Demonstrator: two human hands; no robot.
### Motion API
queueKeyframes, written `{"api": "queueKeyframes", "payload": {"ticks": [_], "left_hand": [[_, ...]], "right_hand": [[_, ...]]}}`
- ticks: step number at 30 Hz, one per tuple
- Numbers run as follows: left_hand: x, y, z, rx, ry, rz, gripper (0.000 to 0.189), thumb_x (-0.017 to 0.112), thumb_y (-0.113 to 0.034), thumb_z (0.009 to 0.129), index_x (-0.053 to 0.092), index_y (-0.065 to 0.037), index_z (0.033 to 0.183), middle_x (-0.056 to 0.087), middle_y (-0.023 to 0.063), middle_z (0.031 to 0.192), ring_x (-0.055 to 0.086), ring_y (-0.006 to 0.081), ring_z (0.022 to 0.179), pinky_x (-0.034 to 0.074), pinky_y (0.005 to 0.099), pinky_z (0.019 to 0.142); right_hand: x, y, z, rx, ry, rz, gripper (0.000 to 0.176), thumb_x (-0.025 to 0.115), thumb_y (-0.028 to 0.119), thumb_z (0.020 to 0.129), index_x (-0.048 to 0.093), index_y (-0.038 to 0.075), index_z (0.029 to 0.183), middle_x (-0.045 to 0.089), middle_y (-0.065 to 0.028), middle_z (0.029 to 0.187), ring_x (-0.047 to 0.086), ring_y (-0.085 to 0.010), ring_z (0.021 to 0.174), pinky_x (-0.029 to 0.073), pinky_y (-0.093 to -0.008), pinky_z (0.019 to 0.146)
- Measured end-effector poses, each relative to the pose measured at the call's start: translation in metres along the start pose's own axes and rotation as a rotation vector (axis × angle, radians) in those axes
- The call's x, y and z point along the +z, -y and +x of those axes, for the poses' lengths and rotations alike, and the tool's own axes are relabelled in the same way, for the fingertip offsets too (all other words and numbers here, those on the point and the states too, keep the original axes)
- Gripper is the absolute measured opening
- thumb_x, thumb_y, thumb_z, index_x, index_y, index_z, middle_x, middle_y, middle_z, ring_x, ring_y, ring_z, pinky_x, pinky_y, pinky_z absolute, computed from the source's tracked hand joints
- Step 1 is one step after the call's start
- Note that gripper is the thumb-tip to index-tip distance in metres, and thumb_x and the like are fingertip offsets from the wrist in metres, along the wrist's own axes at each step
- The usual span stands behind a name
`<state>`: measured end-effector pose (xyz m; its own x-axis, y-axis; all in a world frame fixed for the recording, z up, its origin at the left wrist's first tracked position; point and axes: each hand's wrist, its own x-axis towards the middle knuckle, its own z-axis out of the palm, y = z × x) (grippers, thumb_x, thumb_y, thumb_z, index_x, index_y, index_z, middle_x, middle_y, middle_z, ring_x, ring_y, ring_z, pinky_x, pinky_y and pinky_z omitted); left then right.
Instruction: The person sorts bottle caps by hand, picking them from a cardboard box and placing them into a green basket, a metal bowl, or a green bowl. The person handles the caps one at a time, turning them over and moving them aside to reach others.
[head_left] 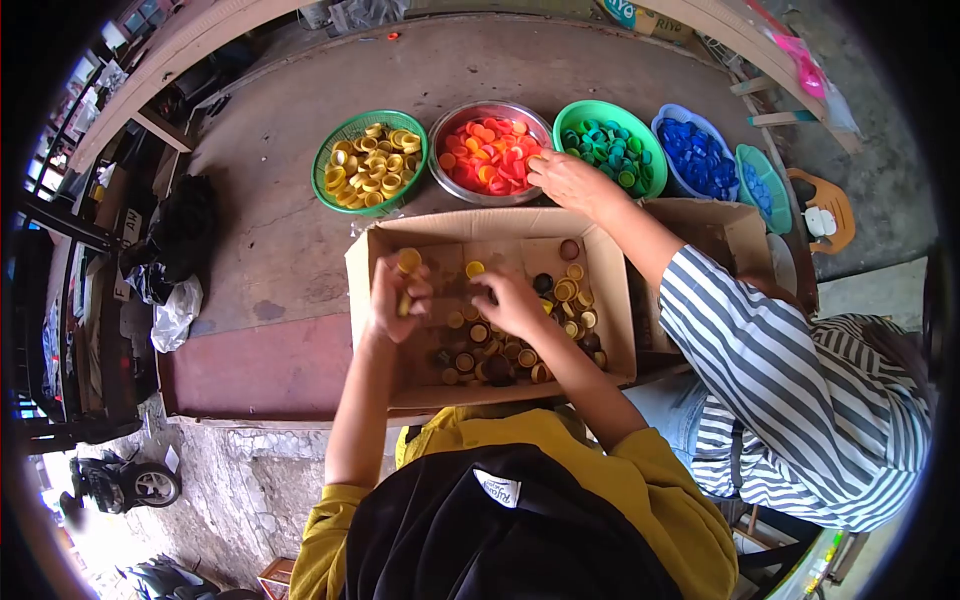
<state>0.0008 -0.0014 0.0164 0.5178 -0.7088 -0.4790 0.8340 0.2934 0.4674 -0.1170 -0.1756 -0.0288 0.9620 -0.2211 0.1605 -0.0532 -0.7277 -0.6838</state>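
My left hand (400,300) is over the left part of a cardboard box (358,290), its fingers closed round yellow caps, one of them (409,260) at the fingertips. Inside the box, my right hand (512,303) reaches down with bent fingers near a single yellow cap (475,269); what its fingertips hold, if anything, is hidden. Yellow, brown and black caps (525,357) lie loose on the box floor, mostly to the right. Beyond the box stands a green basket (322,180) of yellow caps.
A co-worker's hand (570,182) reaches between a metal bowl (440,175) of red and orange caps and a green basin (655,165) of green caps. Two more containers, a blue basket (672,112) and a green one (780,215), hold blue caps. A second cardboard box (745,235) adjoins on the right.
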Motion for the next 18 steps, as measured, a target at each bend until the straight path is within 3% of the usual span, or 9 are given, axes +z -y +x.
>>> {"api": "queueKeyframes", "payload": {"ticks": [4, 6, 8, 9, 11, 13, 15, 17, 18], "left_hand": [[0.016, -0.068, 0.035, 0.223, -0.015, -0.011, 0.029, 0.045, -0.041, 0.084, 0.045, -0.012, 0.087, 0.049, 0.0005, 0.075, 0.044, 0.0098, 0.054, 0.032, 0.0229, 0.040], [0.020, -0.105, 0.062, 0.307, -0.273, 0.161, 0.030, 0.044, -0.040, 0.086, 0.046, -0.011, 0.093, 0.050, 0.0036, 0.079, 0.048, 0.0126, 0.062, 0.038, 0.0268, 0.047], [-0.021, -0.135, 0.119, 0.422, -0.151, 0.192, 0.037, 0.047, -0.039, 0.085, 0.045, -0.008, 0.105, 0.053, 0.0089, 0.092, 0.053, 0.0202, 0.075, 0.046, 0.0346, 0.062], [-0.007, -0.136, 0.114, 0.447, -0.248, 0.138, 0.046, 0.051, -0.038, 0.084, 0.041, -0.007, 0.117, 0.050, 0.0147, 0.108, 0.053, 0.0283, 0.092, 0.045, 0.0425, 0.079], [-0.030, -0.146, 0.117, 0.651, -0.245, 1.153, 0.049, 0.054, -0.028, 0.084, 0.037, -0.006, 0.124, 0.040, 0.0171, 0.125, 0.045, 0.0332, 0.110, 0.043, 0.0455, 0.087], [-0.035, -0.143, 0.115, 0.699, -0.297, 1.363, 0.053, 0.058, -0.017, 0.080, 0.034, -0.007, 0.126, 0.035, 0.0157, 0.128, 0.039, 0.0289, 0.116, 0.042, 0.0417, 0.089], [-0.039, -0.132, 0.115, 0.618, -0.269, 0.792, 0.066, 0.066, -0.001, 0.073, 0.031, -0.005, 0.129, 0.033, 0.0140, 0.129, 0.034, 0.0204, 0.120, 0.042, 0.0338, 0.090], [-0.024, -0.108, 0.092, 0.758, -0.268, 0.683, 0.050, 0.056, -0.012, 0.083, 0.034, -0.003, 0.126, 0.021, 0.0115, 0.135, 0.031, 0.0238, 0.122, 0.034, 0.0383, 0.098], [-0.005, -0.098, 0.071, 0.734, -0.236, 0.412, 0.045, 0.052, -0.019, 0.087, 0.036, -0.003, 0.126, 0.014, 0.0123, 0.139, 0.026, 0.0253, 0.125, 0.030, 0.0401, 0.101]], "right_hand": [[0.017, 0.017, -0.005, -0.206, 0.277, -0.323, 0.024, 0.065, 0.015, 0.065, 0.059, 0.009, 0.087, 0.051, -0.0113, 0.093, 0.053, -0.0290, 0.084, 0.044, -0.0400, 0.068], [0.030, 0.018, -0.011, -0.291, 0.264, -0.436, 0.016, 0.061, 0.013, 0.065, 0.059, 0.009, 0.081, 0.050, -0.0112, 0.095, 0.051, -0.0273, 0.086, 0.044, -0.0394, 0.067], [0.038, 0.015, -0.015, -0.308, 0.239, -0.464, 0.009, 0.056, 0.012, 0.070, 0.059, 0.008, 0.077, 0.050, -0.0102, 0.093, 0.050, -0.0259, 0.088, 0.045, -0.0375, 0.070], [0.038, 0.017, -0.015, -0.305, 0.234, -0.469, 0.008, 0.055, 0.012, 0.070, 0.059, 0.008, 0.076, 0.050, -0.0100, 0.093, 0.051, -0.0257, 0.087, 0.045, -0.0369, 0.070], [0.037, 0.018, -0.015, -0.300, 0.225, -0.494, 0.008, 0.055, 0.013, 0.071, 0.059, 0.007, 0.075, 0.050, -0.0103, 0.093, 0.051, -0.0252, 0.087, 0.046, -0.0352, 0.073], [0.035, 0.018, -0.015, -0.283, 0.234, -0.443, 0.008, 0.055, 0.012, 0.070, 0.058, 0.006, 0.076, 0.050, -0.0108, 0.092, 0.052, -0.0260, 0.087, 0.047, -0.0359, 0.072], [0.035, 0.021, -0.016, -0.261, 0.255, -0.394, 0.009, 0.056, 0.010, 0.069, 0.058, 0.005, 0.077, 0.050, -0.0114, 0.092, 0.052, -0.0269, 0.087, 0.048, -0.0365, 0.071], [0.030, 0.022, -0.014, -0.243, 0.290, -0.368, 0.011, 0.057, 0.008, 0.068, 0.057, 0.004, 0.078, 0.049, -0.0120, 0.091, 0.052, -0.0280, 0.087, 0.049, -0.0370, 0.070], [0.030, 0.020, -0.013, -0.232, 0.304, -0.362, 0.012, 0.058, 0.007, 0.067, 0.057, 0.004, 0.079, 0.049, -0.0124, 0.092, 0.052, -0.0287, 0.088, 0.050, -0.0369, 0.070]]}}
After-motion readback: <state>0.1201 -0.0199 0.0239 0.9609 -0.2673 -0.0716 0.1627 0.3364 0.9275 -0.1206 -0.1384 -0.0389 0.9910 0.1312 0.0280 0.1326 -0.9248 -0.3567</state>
